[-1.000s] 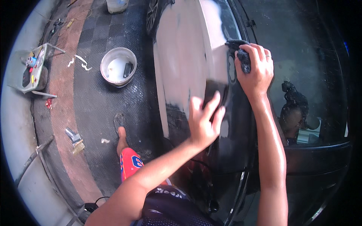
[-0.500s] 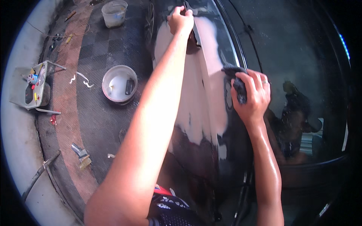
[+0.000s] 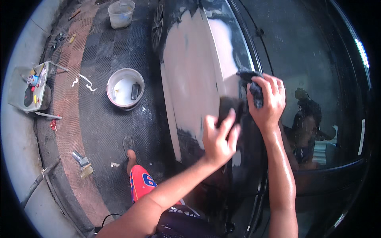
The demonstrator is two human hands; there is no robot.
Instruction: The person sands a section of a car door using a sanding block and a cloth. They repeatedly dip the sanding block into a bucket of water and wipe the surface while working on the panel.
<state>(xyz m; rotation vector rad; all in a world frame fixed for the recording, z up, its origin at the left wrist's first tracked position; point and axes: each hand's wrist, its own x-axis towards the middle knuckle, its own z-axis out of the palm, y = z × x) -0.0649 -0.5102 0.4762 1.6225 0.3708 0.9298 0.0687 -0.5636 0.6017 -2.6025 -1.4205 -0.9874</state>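
Observation:
A dark car's side panel carries a broad pale patch of filler (image 3: 186, 75) with uneven edges. My left hand (image 3: 219, 139) grips a dark sanding block (image 3: 229, 111), blurred at its top, against the lower right part of the patch. My right hand (image 3: 270, 97), fingers curled, holds a dark, bunched wet cloth (image 3: 257, 95) beside the patch, close under the car window (image 3: 309, 59). The cloth touches the painted strip near the window trim; part of it is hidden by my fingers.
On the mat floor stand a bucket of whitish water (image 3: 125, 75) with a dark block inside and another clear bucket (image 3: 120, 18). An upturned-looking grey stool (image 3: 20, 97) holds small items by the wall. A scraper-like tool (image 3: 81, 159) lies nearer.
My left hand has swept from the far end of the panel back toward me with the block, uncovering the far part of the patch. My right hand stays nearly in place.

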